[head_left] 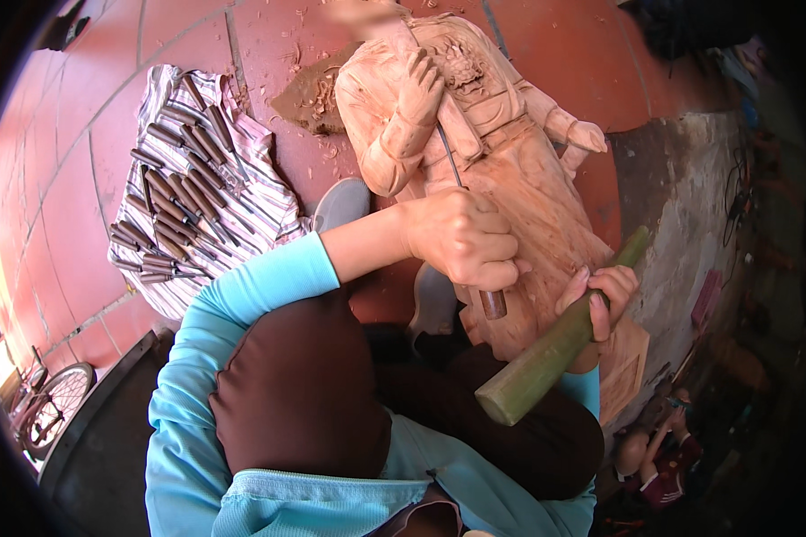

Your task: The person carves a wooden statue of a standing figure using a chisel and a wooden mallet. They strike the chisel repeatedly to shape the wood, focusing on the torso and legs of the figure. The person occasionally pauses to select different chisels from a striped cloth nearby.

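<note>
A carved wooden statue of a figure in armour (501,170) lies on the red tile floor, its base toward me. My left hand (461,237) is shut on a long chisel (452,161); the thin blade reaches up to the statue's chest and the wooden handle end sticks out below my fist. My right hand (604,300) grips a green cylindrical mallet (560,345), held slanted beside the statue's lower part. Both arms wear light blue sleeves.
A striped cloth (264,210) on the left holds several wooden-handled chisels (179,192). Wood chips (309,94) lie by the statue's shoulder. A grey shoe (340,204) rests near the cloth. A bicycle wheel (49,407) shows lower left, a small painted figurine (658,461) lower right.
</note>
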A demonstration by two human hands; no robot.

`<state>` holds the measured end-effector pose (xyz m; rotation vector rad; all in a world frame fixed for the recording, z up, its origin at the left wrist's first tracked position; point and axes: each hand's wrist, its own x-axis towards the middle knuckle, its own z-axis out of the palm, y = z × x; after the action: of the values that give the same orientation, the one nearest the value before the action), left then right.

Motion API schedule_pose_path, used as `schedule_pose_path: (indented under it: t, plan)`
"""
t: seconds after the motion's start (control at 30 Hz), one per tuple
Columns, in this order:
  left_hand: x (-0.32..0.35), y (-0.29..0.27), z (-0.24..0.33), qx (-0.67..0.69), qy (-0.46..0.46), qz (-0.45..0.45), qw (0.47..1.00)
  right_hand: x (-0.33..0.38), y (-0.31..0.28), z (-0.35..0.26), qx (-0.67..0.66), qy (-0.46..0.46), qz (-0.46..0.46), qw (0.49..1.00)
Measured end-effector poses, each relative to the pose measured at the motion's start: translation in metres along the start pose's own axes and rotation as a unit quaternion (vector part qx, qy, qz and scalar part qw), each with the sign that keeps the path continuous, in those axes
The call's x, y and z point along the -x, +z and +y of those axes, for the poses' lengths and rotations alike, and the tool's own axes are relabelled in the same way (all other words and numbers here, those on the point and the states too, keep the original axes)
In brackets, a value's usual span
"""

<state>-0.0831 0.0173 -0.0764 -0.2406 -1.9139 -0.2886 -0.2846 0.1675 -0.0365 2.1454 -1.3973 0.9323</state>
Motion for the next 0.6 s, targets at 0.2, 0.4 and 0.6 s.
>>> schedule_pose_path:
  t: [0.2,0.4,0.6]
  plan:
    - [-0.02,0.004,0.013,-0.138,-0.047,-0.022,0.989,0.004,0.0,-0.001,0.01,-0.003,-0.025,1.0]
    - [-0.016,0.008,0.023,-0.056,-0.067,-0.023,0.996,0.002,-0.003,-0.006,0.015,-0.016,-0.026,0.999]
    - [-0.019,0.0,0.012,-0.02,-0.069,-0.012,0.997,0.005,0.0,-0.004,0.027,0.006,-0.02,0.999]
